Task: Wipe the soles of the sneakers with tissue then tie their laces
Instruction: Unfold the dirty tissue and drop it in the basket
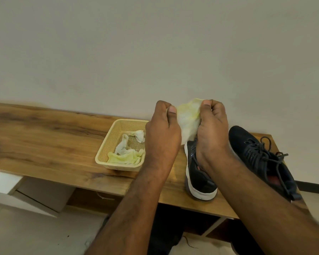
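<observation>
Both my hands are raised above the wooden table [53, 144] and hold one white tissue [189, 119] with yellow stains between them. My left hand [163, 133] pinches its left edge and my right hand [213, 129] pinches its right edge. Below the tissue a black sneaker with a white sole [199, 173] lies on the table, partly hidden by my right wrist. A second black sneaker [260, 157] sits to its right, upright, with its dark laces loose.
A beige plastic basket [107, 150] stands left of the sneakers and holds several crumpled tissues, some stained yellow. A plain wall rises behind the table. The table's right edge runs just past the second sneaker.
</observation>
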